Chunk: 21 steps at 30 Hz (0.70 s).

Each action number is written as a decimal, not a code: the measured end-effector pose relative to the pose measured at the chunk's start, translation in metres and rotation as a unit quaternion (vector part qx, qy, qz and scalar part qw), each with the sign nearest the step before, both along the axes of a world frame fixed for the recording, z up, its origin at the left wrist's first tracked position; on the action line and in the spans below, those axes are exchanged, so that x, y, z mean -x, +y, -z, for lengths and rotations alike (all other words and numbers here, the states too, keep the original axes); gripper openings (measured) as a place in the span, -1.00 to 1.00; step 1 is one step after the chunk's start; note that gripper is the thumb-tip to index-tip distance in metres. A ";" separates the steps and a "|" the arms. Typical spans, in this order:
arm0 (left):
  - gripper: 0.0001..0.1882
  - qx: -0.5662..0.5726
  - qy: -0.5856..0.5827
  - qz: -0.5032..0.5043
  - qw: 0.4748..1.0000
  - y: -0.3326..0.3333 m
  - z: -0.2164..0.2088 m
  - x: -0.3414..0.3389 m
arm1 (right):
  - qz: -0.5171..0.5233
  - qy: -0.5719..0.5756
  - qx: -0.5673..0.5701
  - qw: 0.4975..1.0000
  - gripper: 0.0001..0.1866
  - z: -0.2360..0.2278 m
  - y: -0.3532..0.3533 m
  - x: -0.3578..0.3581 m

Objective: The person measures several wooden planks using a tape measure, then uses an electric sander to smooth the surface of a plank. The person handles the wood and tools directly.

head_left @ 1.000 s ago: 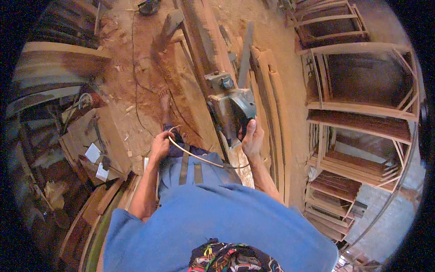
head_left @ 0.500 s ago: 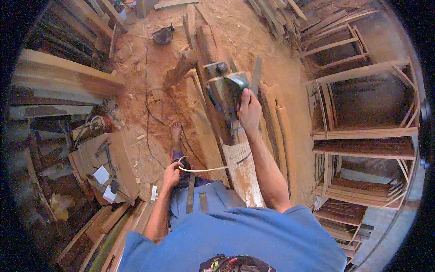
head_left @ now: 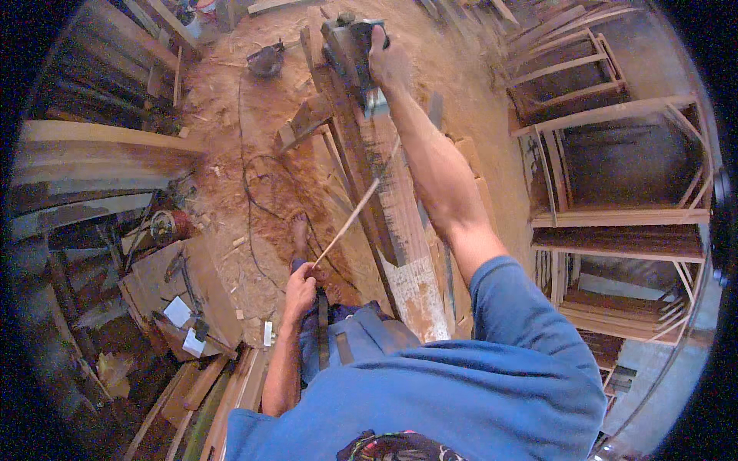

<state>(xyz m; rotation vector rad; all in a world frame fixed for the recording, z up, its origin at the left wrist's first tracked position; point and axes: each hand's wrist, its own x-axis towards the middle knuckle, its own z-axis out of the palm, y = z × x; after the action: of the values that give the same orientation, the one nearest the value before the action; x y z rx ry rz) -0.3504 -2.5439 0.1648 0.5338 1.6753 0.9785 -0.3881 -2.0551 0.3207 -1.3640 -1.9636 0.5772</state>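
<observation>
My right hand is closed around the handle of an electric hand planer at the far end of a long plank. The plank's near part is whitish and rough, while its farther part looks browner and streaked. My left hand, by my knee, is closed on the planer's pale power cord. That cord runs straight and slanting from my fingers up over the plank toward my right forearm, which hides its far end.
A dark power tool lies on the sawdust-covered floor, with a dark cable looping from it. Wooden frames stand along the right. Stacked boards and a cardboard piece are on the left. My bare foot stands beside the cable.
My right hand has pushed the planer away from me along the plank, uncovering more brown wood. The cord, sagging before, is now pulled straight. My left hand has stayed nearly in place.
</observation>
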 end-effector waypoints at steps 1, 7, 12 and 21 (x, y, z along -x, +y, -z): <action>-0.58 -0.012 0.022 0.006 1.000 0.003 -0.005 0.000 | 0.005 0.015 -0.006 1.000 -0.32 0.001 0.008 0.006; -0.59 -0.045 0.016 0.015 0.999 0.004 0.013 0.013 | -0.063 0.052 0.021 0.996 -0.35 0.003 0.001 -0.033; -0.61 0.016 -0.018 -0.002 1.000 -0.027 0.032 0.015 | -0.032 0.058 0.039 0.997 -0.41 0.018 -0.120 -0.163; -0.67 0.021 -0.004 0.154 0.988 -0.044 0.004 -0.037 | 0.093 0.065 0.214 0.970 -0.46 0.001 -0.441 -0.421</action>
<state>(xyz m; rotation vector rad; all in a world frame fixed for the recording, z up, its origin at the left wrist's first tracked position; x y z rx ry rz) -0.3139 -2.5876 0.1613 0.7340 1.5467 0.7174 0.0331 -2.4961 0.3199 -1.6987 -1.6410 1.0123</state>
